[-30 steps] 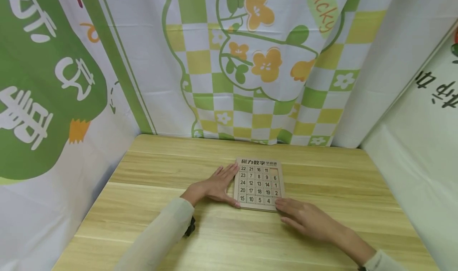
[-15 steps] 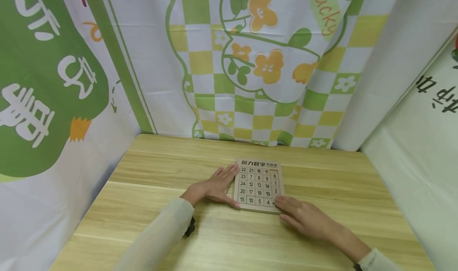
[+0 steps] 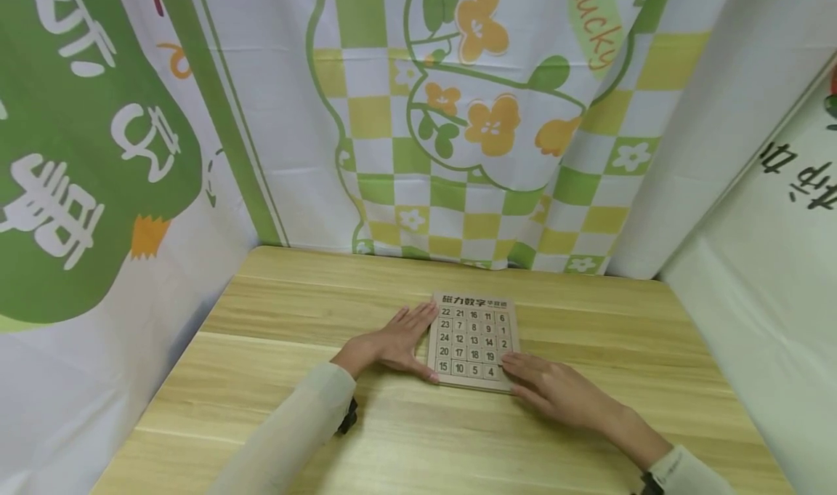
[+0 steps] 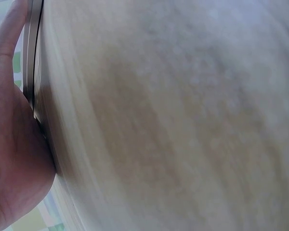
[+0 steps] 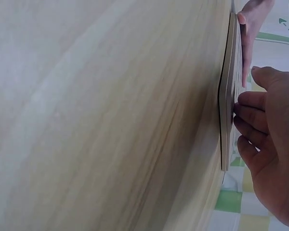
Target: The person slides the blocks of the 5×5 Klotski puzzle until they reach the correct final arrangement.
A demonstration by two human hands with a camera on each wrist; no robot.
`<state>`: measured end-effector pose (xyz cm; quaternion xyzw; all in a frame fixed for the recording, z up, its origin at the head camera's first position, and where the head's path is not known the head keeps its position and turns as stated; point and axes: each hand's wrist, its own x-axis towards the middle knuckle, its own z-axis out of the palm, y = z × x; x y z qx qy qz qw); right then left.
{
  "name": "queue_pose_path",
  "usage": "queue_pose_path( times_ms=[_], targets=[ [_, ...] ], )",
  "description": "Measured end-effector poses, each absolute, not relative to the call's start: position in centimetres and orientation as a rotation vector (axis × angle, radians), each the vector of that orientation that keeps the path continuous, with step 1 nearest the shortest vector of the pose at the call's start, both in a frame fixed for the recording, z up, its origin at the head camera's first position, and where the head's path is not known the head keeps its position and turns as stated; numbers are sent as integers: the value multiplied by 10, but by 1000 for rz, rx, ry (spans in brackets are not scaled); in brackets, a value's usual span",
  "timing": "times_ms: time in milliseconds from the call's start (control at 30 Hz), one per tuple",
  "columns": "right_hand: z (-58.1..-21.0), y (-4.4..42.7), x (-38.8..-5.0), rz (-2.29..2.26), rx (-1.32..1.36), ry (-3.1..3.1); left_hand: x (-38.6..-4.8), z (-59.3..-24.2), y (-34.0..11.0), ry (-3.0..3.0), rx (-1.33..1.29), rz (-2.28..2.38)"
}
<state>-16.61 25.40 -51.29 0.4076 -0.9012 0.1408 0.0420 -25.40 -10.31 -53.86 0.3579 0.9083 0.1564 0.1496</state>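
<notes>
A flat square board of numbered tiles [image 3: 474, 340] lies on the wooden table, Chinese characters along its far edge. The left hand [image 3: 395, 342] is spread along the board's left side, thumb at the near left corner and fingers at the far left. In the left wrist view that hand [image 4: 14, 139] lies against the board's edge [image 4: 32, 53]. The right hand [image 3: 562, 393] touches the lower right of the board with its fingertips, covering part of the right column below the 2. The right wrist view shows its fingers [image 5: 253, 115] slightly bent on the board [image 5: 227, 96].
The light wooden table [image 3: 294, 291] extends around the board. A white curtain with green and yellow checks [image 3: 480, 226] hangs behind the table's far edge. Printed white cloths stand at the left [image 3: 170, 299] and right [image 3: 752, 262].
The right column's tiles have moved up, with the 6 now in the top right corner where a gap was. The right fingertips have shifted slightly upward along that column. The left hand stays in place.
</notes>
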Motion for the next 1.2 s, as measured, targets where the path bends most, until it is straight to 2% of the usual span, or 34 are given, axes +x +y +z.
queue_pose_path(
  times_ms=[300, 567, 933, 1200],
  targets=[
    [-514, 249, -164, 443, 1268, -2671, -254, -540, -104, 2598, 1029, 461],
    [-510, 233, -163, 477, 1315, -2664, -263, -556, -105, 2586, 1026, 498],
    [-505, 204, -164, 503, 1409, -2718, -254, -538, -103, 2612, 1032, 437],
    [-508, 185, -167, 476, 1494, -2717, -261, -551, -105, 2574, 1028, 530]
  ],
)
